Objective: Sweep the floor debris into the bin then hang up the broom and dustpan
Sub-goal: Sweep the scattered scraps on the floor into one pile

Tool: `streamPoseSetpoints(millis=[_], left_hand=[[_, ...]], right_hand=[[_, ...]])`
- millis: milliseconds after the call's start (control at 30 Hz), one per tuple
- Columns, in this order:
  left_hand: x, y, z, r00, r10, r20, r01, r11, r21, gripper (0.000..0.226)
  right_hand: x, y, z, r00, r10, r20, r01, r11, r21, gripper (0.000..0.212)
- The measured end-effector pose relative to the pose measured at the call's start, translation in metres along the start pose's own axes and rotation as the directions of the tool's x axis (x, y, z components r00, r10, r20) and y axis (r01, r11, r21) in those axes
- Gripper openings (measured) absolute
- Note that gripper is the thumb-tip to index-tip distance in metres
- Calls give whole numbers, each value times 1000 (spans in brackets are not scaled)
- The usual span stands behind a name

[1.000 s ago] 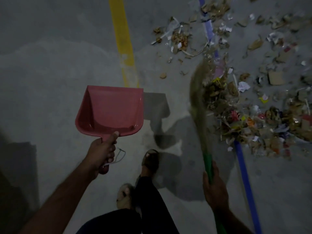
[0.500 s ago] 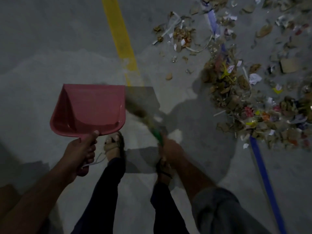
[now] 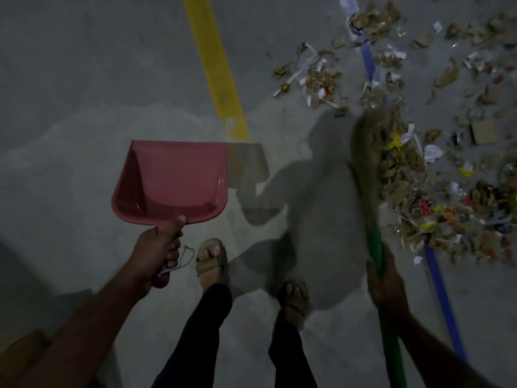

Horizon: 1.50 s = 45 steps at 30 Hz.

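The broom (image 3: pixel 366 163) bristles are smeared by motion blur, so their edge against the debris (image 3: pixel 436 191) at 3 o'clock cannot be traced, and whether they touch it cannot be told. The green handle runs out of the bottom edge at 5 o'clock. The right hand (image 3: pixel 387 278) sits in deep shadow; its fingers cannot be made out singly. The dustpan (image 3: pixel 173 177) handle is mostly hidden inside the left hand (image 3: pixel 156 253). The scraps are cut off by the top and right edges, most too small and dim to name. Both forearms leave the frame at the bottom.
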<state>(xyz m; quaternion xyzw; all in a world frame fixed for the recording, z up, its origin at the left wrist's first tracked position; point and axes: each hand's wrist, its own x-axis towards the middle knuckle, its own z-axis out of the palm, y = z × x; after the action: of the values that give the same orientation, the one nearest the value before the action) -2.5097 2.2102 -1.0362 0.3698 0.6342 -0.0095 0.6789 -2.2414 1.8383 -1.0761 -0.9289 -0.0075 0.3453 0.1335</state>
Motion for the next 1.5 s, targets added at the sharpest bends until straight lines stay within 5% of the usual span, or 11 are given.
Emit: streamPoseSetpoints(millis=[133,233,333,500,600,733,867,967,1067,1200,1500], left_hand=[[6,38,-14,1000,21,22,-22,999,24,33],[11,61,-26,999,43,26,-44,998,46,32],[18,77,-34,999,48,25,-50,995,84,32],[37,96,-40,999,49,0,-49,994,100,33],[54,114,-33,999,40,-4,-40,994,98,32],[91,151,-13,999,30,18,-32,991,132,33],[126,196,21,999,2,50,-10,987,160,33],[142,235,47,995,32,91,-48,981,188,34],[156,275,76,990,61,127,-91,967,239,35],[171,316,107,987,65,146,-105,955,278,37],[185,360,138,982,48,183,-107,938,330,33]], right_hand=[[-29,-42,52,969,-226,103,234,970,-64,60],[-26,-90,103,869,-403,288,455,879,-143,64],[-8,-167,152,778,-360,515,552,783,-287,67],[17,-268,192,709,-452,541,663,689,-293,67],[51,-306,186,793,-365,487,529,810,-254,73],[111,-328,158,933,-272,234,304,946,-111,62],[181,-315,94,983,-125,135,126,992,5,55],[220,-270,59,991,-117,-58,120,992,50,47],[241,-235,23,982,186,-35,-178,972,156,54],[249,-191,-32,908,416,-53,-386,879,279,57],[155,-214,-63,852,426,-304,-313,880,357,56]])
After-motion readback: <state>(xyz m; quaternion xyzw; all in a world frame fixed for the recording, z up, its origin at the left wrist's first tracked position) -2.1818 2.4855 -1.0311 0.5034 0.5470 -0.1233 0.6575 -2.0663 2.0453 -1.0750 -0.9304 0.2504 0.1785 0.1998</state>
